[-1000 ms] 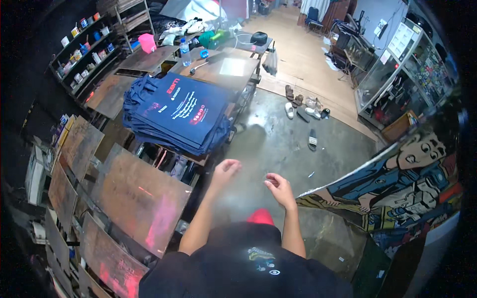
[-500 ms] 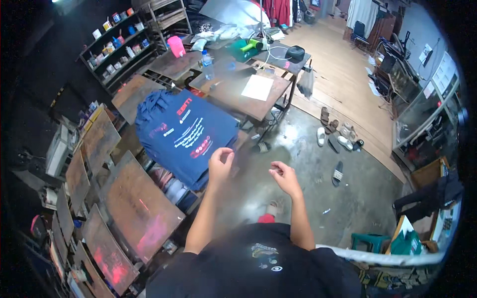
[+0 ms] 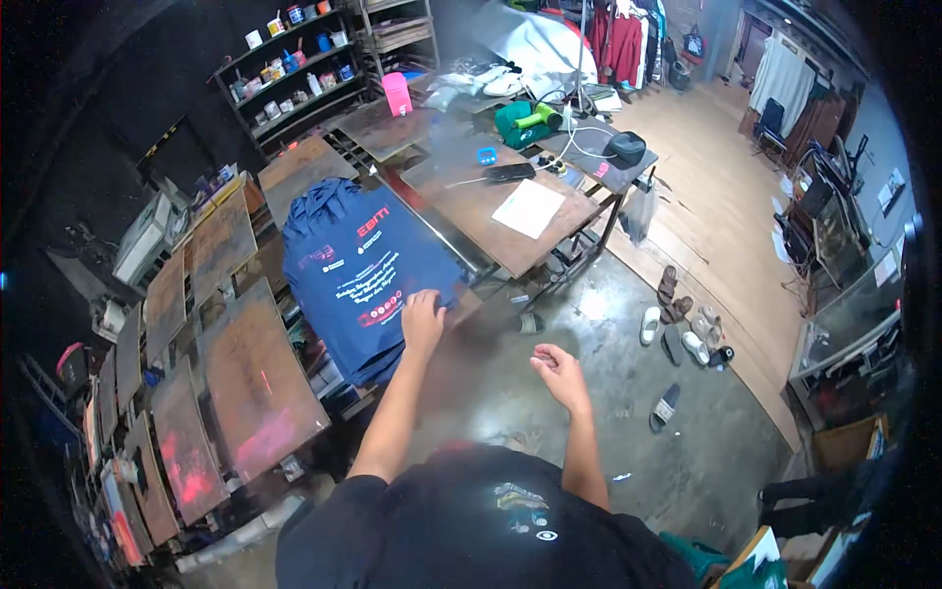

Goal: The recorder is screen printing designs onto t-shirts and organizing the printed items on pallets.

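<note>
A navy blue drawstring bag [image 3: 339, 285] with red and white printing lies flat on a board, its gathered top toward the far left. It seems to be one of a pile. My left hand [image 3: 424, 319] is at the bag's near right edge, fingers stretched over the fabric; whether it presses on it I cannot tell. My right hand [image 3: 561, 378] hangs over the floor to the right, its fingers loosely bent and nothing in it.
Rusty brown boards [image 3: 260, 383] stand in rows at the left. Beyond the bag, a table [image 3: 451, 182] carries white paper [image 3: 528, 208] and a small blue device [image 3: 486, 155]. A green heat gun [image 3: 538, 118] lies farther back. Several sandals [image 3: 665, 407] lie on the floor.
The view has turned, so the scene sits farther right. My left hand has moved onto the bag's edge with its fingers stretched forward. My right hand stays over the floor.
</note>
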Action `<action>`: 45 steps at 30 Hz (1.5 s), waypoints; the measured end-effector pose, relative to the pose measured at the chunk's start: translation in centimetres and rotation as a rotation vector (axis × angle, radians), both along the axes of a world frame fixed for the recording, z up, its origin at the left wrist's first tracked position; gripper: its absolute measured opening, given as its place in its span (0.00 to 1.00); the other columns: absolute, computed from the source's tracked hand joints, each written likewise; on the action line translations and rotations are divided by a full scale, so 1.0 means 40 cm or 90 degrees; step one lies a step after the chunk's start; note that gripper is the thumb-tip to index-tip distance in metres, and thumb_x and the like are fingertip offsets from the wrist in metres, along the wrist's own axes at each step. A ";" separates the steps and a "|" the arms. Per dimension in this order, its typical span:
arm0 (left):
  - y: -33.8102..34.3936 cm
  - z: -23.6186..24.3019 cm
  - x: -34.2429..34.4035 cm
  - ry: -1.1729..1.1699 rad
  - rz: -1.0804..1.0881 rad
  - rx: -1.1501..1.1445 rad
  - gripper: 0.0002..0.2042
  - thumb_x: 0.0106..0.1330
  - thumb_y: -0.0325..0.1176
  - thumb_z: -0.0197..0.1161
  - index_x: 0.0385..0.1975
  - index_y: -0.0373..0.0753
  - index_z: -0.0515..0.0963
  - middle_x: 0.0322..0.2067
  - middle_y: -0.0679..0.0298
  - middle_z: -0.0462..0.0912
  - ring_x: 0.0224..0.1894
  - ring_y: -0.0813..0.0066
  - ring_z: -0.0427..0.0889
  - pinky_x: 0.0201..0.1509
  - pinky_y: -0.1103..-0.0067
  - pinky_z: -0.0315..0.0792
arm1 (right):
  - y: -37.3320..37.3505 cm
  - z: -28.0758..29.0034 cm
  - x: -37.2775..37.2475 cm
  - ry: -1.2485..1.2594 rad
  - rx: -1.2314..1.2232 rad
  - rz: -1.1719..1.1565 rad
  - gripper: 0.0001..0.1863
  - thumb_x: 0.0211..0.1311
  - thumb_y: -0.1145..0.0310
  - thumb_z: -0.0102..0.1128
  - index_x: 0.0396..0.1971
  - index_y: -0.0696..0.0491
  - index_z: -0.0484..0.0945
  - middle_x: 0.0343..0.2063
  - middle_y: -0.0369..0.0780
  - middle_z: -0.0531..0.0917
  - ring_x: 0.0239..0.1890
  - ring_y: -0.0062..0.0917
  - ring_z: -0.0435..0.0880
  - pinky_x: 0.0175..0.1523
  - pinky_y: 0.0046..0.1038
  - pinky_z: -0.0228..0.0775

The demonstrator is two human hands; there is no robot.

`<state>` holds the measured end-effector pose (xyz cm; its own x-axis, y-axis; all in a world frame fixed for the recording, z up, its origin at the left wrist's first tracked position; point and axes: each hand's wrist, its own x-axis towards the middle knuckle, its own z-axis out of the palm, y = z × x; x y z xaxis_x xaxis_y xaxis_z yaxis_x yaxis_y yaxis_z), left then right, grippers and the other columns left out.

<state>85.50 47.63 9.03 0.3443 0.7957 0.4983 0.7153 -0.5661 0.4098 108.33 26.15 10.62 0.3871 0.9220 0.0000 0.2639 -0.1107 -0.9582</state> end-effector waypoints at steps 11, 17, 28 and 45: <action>0.019 -0.053 -0.037 -0.054 -0.004 0.013 0.18 0.48 0.31 0.73 0.39 0.35 0.78 0.50 0.50 0.78 0.53 0.49 0.74 0.60 0.64 0.68 | 0.099 -0.034 0.022 0.047 -0.010 0.057 0.20 0.60 0.64 0.65 0.48 0.61 0.78 0.41 0.47 0.86 0.41 0.29 0.86 0.48 0.28 0.76; 0.033 -0.036 -0.035 -0.094 -0.008 -0.051 0.18 0.49 0.31 0.73 0.40 0.35 0.77 0.50 0.54 0.77 0.54 0.51 0.74 0.61 0.65 0.68 | 0.199 -0.066 -0.066 0.065 -0.017 0.121 0.19 0.62 0.66 0.65 0.49 0.62 0.78 0.41 0.44 0.85 0.42 0.21 0.84 0.47 0.24 0.77; 0.041 -0.048 -0.077 -0.174 0.013 -0.078 0.14 0.53 0.28 0.70 0.39 0.34 0.78 0.48 0.54 0.77 0.53 0.52 0.73 0.62 0.66 0.66 | 0.400 -0.012 -0.185 0.012 0.015 0.051 0.21 0.59 0.64 0.67 0.48 0.61 0.78 0.42 0.46 0.86 0.36 0.27 0.86 0.44 0.30 0.77; 0.193 -0.022 -0.166 -0.591 -0.050 -0.495 0.13 0.72 0.37 0.57 0.39 0.32 0.80 0.32 0.71 0.80 0.35 0.87 0.74 0.39 0.83 0.71 | 0.614 0.059 -0.415 -0.207 0.122 0.204 0.04 0.54 0.74 0.58 0.28 0.59 0.79 0.25 0.47 0.80 0.26 0.34 0.79 0.34 0.30 0.71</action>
